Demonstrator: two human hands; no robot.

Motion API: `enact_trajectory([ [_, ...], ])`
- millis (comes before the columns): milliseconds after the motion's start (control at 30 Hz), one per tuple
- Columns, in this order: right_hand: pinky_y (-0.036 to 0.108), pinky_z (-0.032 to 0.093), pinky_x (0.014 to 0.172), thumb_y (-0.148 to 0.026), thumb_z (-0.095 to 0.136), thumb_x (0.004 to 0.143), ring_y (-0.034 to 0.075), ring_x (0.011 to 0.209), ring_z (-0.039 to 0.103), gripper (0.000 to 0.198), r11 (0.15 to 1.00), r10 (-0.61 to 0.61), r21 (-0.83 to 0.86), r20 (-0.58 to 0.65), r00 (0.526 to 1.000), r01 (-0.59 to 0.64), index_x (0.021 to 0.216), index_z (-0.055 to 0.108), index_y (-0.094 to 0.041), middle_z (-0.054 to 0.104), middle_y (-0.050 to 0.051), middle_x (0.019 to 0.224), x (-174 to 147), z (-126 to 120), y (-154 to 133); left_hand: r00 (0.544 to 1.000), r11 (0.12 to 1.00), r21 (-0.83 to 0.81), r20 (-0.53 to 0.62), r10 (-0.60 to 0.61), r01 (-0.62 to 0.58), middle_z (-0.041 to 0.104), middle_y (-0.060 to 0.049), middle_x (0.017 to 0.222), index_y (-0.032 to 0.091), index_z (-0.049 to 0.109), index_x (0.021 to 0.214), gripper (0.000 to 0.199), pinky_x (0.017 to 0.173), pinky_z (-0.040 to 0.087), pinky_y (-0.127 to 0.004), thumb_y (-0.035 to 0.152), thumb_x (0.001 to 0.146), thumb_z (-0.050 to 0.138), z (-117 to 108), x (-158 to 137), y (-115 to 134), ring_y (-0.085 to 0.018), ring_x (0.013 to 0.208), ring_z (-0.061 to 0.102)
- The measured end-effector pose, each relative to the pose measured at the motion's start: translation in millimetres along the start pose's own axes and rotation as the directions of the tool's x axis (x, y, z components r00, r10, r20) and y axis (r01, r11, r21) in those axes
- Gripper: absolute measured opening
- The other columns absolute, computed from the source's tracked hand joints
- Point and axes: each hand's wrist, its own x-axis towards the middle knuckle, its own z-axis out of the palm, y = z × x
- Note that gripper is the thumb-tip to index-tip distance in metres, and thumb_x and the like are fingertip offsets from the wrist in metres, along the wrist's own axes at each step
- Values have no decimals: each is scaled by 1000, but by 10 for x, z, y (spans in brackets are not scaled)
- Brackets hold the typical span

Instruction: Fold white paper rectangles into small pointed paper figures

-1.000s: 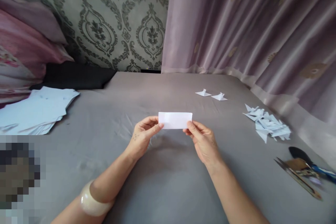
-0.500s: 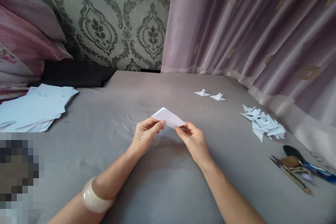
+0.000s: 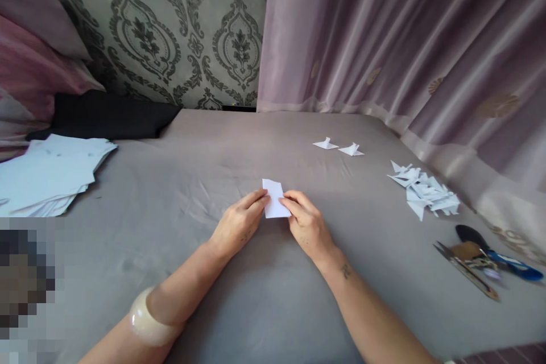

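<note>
Folded paper [image 3: 274, 206]: between the two hands, over the middle of the grey cloth [image 3: 260, 318], long side pointing away from the person; from where I stand I can't tell whether it touches the cloth.
Left hand [image 3: 239, 223]: fingers bent and close together, tips clamped on the paper's left edge; I can't make out the thumb for certain.
Right hand [image 3: 310, 227]: fingertips clamped on the right side, a little lower; its thumb is hidden.
Paper edges: the likeliest trouble, I'd say; if one hand tugs harder than the other, the layers could slip and the edges stop meeting.
Lower right corner: juts out beneath the right fingers; should that be a stray layer, pressing it flat could set a slanted crease.
Cloth underneath: looks soft and wrinkled, so a fold pressed against it might come out blunt, because the surface gives.
Paper pair [image 3: 351, 150] and paper heap [image 3: 430, 192]: well apart from both hands, so a knock seems unlikely.
Paper, against a second ago: then wide and lying crosswise, held by its two ends; now narrow, standing lengthwise. Doubled over or just turned, I can't be sure.
Hands, against a second ago: nearer each other now, backs rolled upward.
Paper heap, against a second ago: sits slightly further left in view, its arrangement looking much the same.
</note>
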Motion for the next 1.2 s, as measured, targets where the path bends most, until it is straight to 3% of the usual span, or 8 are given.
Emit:
enact_trajectory([
  [167,37,51,87,1,42,83,22,97,61,44,986,3,-164,181,983,27,105,71,-24,67,7,106,3,-28,-24,994,970,225,82,79,-96,65,-10,103,20,71,101,32,83,53,-36,11,90,43,8,41,-49,-23,93,58],
  [333,38,51,89,-2,50,81,23,102,58,40,991,60,-129,220,974,-32,109,69,-23,64,8,111,4,-23,0,992,967,227,77,103,-118,64,-10,96,19,71,101,29,80,51,-36,14,91,45,21,59,-97,-22,88,53],
  [433,37,49,90,-9,51,87,22,102,58,29,995,81,-71,235,969,-66,102,71,-23,64,8,110,13,-67,-6,995,978,190,66,69,-81,64,-10,97,19,73,93,24,81,49,-36,17,90,49,29,35,-68,-22,89,52],
  [567,36,49,90,-21,52,92,21,103,58,20,990,137,-9,284,949,-141,88,72,-21,64,7,111,26,-132,-43,997,983,173,46,-62,54,62,-9,94,19,73,77,19,79,46,-37,24,87,57,19,-12,76,-22,84,51],
  [833,33,48,84,-28,48,93,20,89,62,30,956,291,-6,131,948,-292,70,65,-19,65,9,99,5,55,12,955,950,107,-4,-295,294,62,-8,87,20,73,70,29,81,40,-39,30,90,53,78,17,153,-22,82,53],
  [1200,33,48,77,-29,63,81,19,81,61,24,905,426,-47,64,903,-423,61,58,-19,61,6,91,81,150,-9,905,898,125,11,-426,422,60,-7,91,19,69,69,23,86,42,-39,29,86,57,97,54,173,-22,86,51],
])
